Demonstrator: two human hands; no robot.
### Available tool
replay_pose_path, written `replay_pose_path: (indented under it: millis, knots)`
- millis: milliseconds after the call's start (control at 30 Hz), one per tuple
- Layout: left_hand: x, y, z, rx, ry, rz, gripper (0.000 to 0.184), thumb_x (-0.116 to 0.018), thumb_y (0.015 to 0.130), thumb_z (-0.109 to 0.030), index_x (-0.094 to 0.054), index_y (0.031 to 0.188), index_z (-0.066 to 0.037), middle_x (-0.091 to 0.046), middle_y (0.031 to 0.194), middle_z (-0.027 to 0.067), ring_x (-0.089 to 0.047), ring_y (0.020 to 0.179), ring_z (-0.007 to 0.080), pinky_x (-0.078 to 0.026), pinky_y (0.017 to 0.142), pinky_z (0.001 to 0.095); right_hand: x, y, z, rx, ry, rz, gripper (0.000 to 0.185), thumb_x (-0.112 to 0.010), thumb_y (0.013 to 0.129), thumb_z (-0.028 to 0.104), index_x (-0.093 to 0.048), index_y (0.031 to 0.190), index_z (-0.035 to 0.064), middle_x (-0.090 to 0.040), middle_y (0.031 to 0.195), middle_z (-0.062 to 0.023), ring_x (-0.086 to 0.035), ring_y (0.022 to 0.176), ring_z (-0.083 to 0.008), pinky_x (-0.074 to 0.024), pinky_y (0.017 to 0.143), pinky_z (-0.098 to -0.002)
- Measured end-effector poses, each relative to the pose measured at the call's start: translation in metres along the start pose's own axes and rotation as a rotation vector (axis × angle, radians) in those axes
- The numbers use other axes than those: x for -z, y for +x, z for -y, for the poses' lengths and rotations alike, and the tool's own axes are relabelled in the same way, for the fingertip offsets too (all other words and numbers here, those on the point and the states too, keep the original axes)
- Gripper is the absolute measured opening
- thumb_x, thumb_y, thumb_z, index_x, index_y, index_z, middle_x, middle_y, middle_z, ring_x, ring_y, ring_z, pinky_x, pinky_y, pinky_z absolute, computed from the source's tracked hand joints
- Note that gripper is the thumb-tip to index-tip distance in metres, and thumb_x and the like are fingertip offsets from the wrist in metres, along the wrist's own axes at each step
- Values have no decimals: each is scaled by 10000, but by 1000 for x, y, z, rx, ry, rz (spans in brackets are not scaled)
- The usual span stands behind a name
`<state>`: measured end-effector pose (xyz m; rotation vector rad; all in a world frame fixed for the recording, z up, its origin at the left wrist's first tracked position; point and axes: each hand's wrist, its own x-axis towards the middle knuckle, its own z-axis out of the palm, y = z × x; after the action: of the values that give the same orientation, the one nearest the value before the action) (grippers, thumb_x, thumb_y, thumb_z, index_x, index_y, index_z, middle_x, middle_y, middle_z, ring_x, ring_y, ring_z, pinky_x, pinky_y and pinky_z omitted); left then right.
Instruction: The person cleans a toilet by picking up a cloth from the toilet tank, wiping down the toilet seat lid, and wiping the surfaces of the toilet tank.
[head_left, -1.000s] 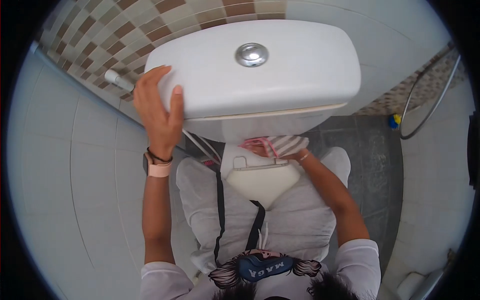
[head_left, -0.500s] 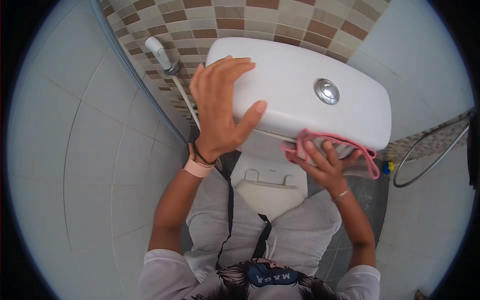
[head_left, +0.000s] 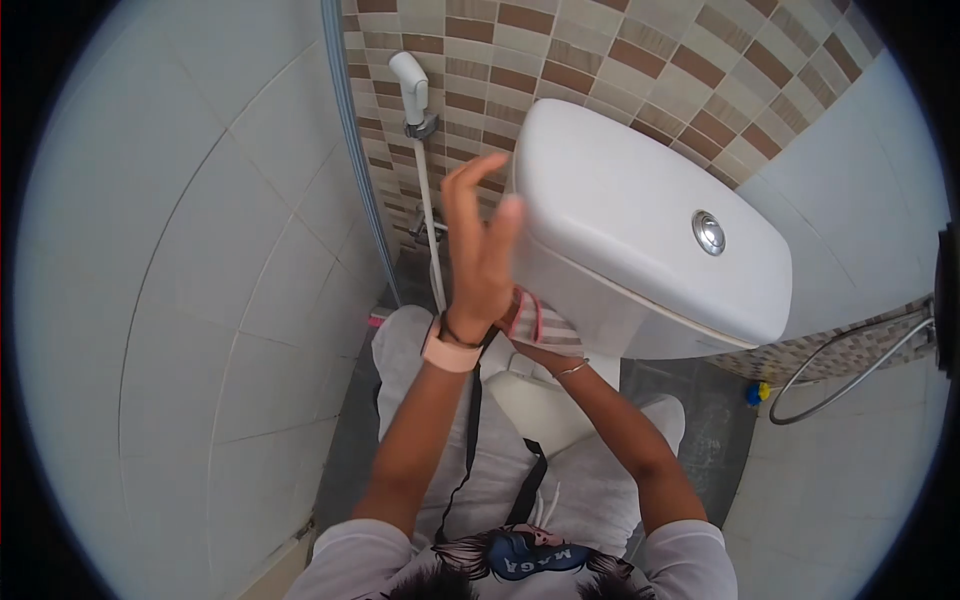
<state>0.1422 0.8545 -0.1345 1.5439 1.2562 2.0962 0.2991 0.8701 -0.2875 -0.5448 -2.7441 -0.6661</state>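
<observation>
The white toilet tank (head_left: pixel 640 190) stands in front of me, with a round chrome flush button (head_left: pixel 709 232) on its lid. Beside its left end, my left hand (head_left: pixel 482 250) is raised with fingers stretched out, holding nothing. Partly hidden behind that wrist, my right hand (head_left: pixel 508 318) reaches across low on the tank's front left. It has a grey-and-white striped cloth (head_left: pixel 550 328) with pink edging. Most of the right fingers are covered. Below sits the closed toilet seat lid (head_left: pixel 540 405), between my knees.
A white bidet sprayer (head_left: pixel 410 85) hangs in a wall holder at the left, its hose running down. A metal hose (head_left: pixel 850 400) loops at the right. A small blue-and-yellow object (head_left: pixel 758 393) is near the right wall. Black straps (head_left: pixel 474 420) hang before me.
My right hand has taken the cloth from the tank's front right to its left side. My left hand has come off the lid. The view has shifted, placing the tank further right.
</observation>
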Motion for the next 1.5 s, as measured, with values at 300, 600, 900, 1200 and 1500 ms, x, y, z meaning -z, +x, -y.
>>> replay_pose_path:
  millis: [300, 600, 900, 1200, 1500]
  knots:
    - [60, -91, 38, 489, -98, -367, 334, -429, 1065, -338, -540, 1213, -59, -572, 1216, 89, -540, 1152, 184, -385, 1048, 333, -32, -31, 16, 8, -26, 356, 445, -403, 1020, 181, -418, 1416, -21, -321, 1563, -156, -368, 1425, -248, -330, 1175, -360]
    - [4, -97, -13, 576, -456, -296, 349, -377, 1078, -289, -414, 1340, -61, -492, 1265, 92, -484, 1150, 170, -402, 989, 321, 155, 103, -13, -365, 457, -31, 515, -593, 807, 67, -558, 1319, 103, -467, 1444, -150, -408, 1370, -315, -330, 1025, -461]
    - [-36, -70, 4, 331, 212, -68, 612, -365, 1036, -330, -260, 1441, 117, -312, 1423, 288, -297, 1327, 452, -142, 1126, 534, 226, 94, -55, -580, 766, -275, 289, -634, 888, 16, -664, 1174, 49, -653, 1197, -142, -624, 1092, -281, -494, 830, -343]
    - [-28, -2, -4, 207, 232, -105, 656, -505, 985, -392, -380, 1375, 120, -402, 1370, 303, -427, 1236, 474, -271, 1075, 547, 205, 61, -116, -749, 521, -346, 199, -651, 897, 55, -702, 1090, 52, -684, 1122, -120, -635, 1029, -244, -471, 879, -343]
    - [-23, 22, 137, -8, -21, 160, 337, -418, 1019, -190, -508, 1289, -10, -496, 1240, 246, -479, 1155, 422, -404, 987, 425, 195, 74, -106, -705, 319, -247, 155, -649, 890, 72, -737, 1017, 62, -706, 1068, -94, -645, 986, -248, -458, 908, -351]
